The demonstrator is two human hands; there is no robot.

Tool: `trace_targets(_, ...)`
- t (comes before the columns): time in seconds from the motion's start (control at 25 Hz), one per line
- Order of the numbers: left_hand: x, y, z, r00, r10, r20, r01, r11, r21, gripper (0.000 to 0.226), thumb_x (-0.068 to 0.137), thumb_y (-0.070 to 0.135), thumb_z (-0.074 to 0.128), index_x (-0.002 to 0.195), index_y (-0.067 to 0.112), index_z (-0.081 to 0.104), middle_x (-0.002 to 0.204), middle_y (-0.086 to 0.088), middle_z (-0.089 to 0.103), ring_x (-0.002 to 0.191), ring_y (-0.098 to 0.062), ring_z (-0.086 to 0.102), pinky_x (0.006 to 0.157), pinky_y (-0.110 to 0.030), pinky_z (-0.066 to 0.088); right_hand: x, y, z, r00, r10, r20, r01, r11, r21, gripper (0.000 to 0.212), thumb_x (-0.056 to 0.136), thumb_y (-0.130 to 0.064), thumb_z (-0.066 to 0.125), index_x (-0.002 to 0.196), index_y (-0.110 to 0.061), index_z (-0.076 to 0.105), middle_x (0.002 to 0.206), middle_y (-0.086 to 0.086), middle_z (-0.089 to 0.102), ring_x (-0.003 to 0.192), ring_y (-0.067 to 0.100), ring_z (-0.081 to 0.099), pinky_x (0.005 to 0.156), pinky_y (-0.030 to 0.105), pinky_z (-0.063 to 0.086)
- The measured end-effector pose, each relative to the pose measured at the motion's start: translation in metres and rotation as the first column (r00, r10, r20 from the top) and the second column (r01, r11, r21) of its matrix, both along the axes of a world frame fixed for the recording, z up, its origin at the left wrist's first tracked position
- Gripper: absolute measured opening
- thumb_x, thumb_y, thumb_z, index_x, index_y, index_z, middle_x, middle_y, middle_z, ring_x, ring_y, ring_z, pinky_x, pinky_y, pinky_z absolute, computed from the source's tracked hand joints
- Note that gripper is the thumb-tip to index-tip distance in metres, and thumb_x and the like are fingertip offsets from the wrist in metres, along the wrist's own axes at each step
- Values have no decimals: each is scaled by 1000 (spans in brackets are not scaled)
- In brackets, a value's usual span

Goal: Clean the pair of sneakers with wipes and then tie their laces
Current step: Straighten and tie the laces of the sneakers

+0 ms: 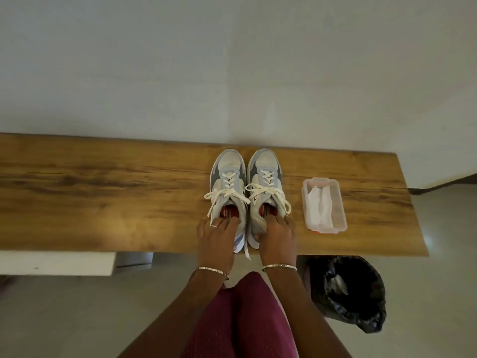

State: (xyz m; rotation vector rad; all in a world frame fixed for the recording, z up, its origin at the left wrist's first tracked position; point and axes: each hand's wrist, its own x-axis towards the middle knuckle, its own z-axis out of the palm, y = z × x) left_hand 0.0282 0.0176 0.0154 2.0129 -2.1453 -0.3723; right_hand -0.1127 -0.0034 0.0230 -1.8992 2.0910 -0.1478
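Note:
Two white and grey sneakers stand side by side on the wooden bench (103, 192), toes pointing at the wall. The left sneaker (228, 171) and the right sneaker (264, 169) both have white laces lying loose and untied over their sides. My left hand (215, 239) grips the heel of the left sneaker, fingers inside its collar. On the heel of the right sneaker, my right hand (277, 236) holds the same way. A clear plastic box (340, 205) with white wipes (320, 205) in it lies to the right of the shoes.
A bin lined with a black bag (356, 295) stands on the floor below the bench's right end. A white wall rises right behind the bench. A white block (56, 262) sits under the bench at the left.

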Motion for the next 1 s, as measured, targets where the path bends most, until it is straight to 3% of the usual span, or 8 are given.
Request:
trace_targets(0.12, 7, 17, 40, 1000, 4, -18, -1, 987, 158, 75, 26, 19, 97, 95, 24, 68, 78, 10, 68, 82, -17, 68, 79, -44, 52, 3, 9, 36, 999, -2, 40, -3, 994, 110, 33, 69, -13, 84, 97, -8, 69, 99, 10, 72, 108, 33, 63, 106, 38, 42)
trace_targets(0.2, 10, 29, 67, 1000, -8, -5, 9, 973, 230, 77, 22, 23, 98, 93, 26, 68, 75, 10, 68, 78, -17, 68, 77, -43, 53, 5, 20, 65, 998, -5, 68, -7, 983, 181, 30, 71, -13, 83, 97, -8, 69, 103, 10, 71, 116, 36, 57, 98, 39, 47)
trace_targets(0.4, 22, 63, 118, 998, 49, 51, -63, 934, 353, 79, 26, 21, 98, 99, 26, 68, 82, 10, 71, 85, -17, 69, 86, -49, 51, 12, 49, 118, 995, 54, 88, -77, 955, 285, 32, 81, -20, 77, 110, -12, 65, 116, 7, 66, 126, 32, 49, 94, 39, 49)
trace_targets(0.52, 27, 82, 135, 994, 27, 103, -69, 897, 437, 69, 64, 19, 86, 126, 24, 56, 111, 7, 69, 113, -20, 62, 108, -50, 32, 15, 62, 132, 990, 108, 93, -132, 943, 307, 35, 82, -25, 76, 113, -13, 65, 116, 6, 66, 122, 31, 51, 94, 37, 48)
trace_targets(0.6, 31, 94, 143, 990, 25, 141, -87, 887, 455, 66, 78, 20, 75, 137, 24, 45, 124, 6, 63, 124, -19, 53, 114, -47, 20, 16, 72, 138, 985, 143, 101, -168, 935, 313, 35, 79, -26, 78, 110, -13, 66, 111, 6, 67, 118, 31, 54, 91, 37, 49)
trace_targets(1.0, 39, 184, 158, 984, 117, 137, -174, 816, 551, 42, 87, 19, 62, 126, 21, 48, 120, 1, 66, 122, -23, 55, 116, -50, 14, 30, 142, 150, 943, 329, 45, -317, 851, 417, 32, 77, -43, 68, 99, -20, 64, 99, 1, 67, 99, 25, 61, 74, 31, 53)
